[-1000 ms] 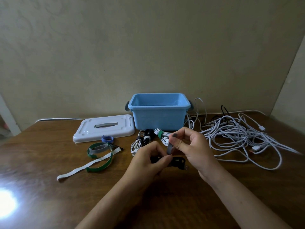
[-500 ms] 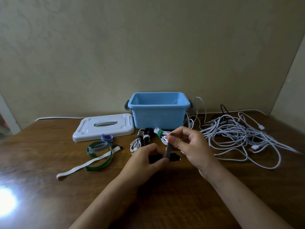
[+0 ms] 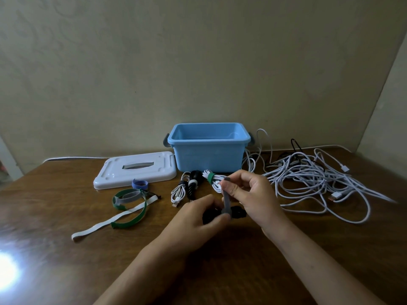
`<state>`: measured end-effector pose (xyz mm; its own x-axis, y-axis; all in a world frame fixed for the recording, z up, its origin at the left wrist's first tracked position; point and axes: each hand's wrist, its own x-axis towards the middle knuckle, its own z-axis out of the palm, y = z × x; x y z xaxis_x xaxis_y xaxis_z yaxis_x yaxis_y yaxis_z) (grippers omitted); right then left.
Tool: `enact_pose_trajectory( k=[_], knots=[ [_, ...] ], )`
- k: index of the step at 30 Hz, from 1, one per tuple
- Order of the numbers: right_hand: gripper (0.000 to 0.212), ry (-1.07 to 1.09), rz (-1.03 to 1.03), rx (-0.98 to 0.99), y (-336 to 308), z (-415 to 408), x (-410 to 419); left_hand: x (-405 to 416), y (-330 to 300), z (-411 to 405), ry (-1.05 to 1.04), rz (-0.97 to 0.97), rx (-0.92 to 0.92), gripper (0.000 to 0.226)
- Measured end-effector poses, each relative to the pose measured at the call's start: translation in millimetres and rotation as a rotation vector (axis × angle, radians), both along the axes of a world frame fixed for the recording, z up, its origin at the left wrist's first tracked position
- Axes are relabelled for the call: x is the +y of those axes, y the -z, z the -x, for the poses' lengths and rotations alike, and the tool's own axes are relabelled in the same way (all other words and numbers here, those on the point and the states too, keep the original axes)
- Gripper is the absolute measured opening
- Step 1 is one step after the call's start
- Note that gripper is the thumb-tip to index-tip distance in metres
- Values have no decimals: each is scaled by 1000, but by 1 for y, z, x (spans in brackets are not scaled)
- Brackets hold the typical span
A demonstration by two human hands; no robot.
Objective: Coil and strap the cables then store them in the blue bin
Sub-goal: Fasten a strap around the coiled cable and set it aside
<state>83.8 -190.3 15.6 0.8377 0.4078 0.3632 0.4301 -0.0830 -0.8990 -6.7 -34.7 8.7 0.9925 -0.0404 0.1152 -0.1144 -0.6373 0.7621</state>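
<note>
Sitting btw both hands: blk cable coil.

— What does the person wear on the arms?
— Nothing: both forearms are bare, no sleeves. The left hand and right hand have no rings, no gloves.

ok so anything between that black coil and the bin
Three strapped coils lie on the table in front of the bin, on the straight line from the black coil. Lifted over them, nothing blocks the open top.
</note>
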Motion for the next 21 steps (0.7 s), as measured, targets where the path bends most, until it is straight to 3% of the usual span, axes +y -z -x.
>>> enact_pose_trajectory(
  k=[4, 7, 11, 14, 21],
  knots=[
    [15, -41, -56, 46, -4, 2, 0, 4, -2, -2, -67, 78, 90, 33],
    [18, -69, -32, -3, -5, 3, 0, 9, -1, -4, -102, 23, 96, 31],
    [3, -33, 41, -85, -1, 2, 1, 12, 0, -5, -68, -96, 60, 23],
    [3, -19, 87, -101, 3, 0, 3, 12, -2, -5, -59, -165, -23, 26],
    [4, 27, 173, -114, 11, -1, 6, 14, 1, -7, -67, -155, -56, 28]
  ],
)
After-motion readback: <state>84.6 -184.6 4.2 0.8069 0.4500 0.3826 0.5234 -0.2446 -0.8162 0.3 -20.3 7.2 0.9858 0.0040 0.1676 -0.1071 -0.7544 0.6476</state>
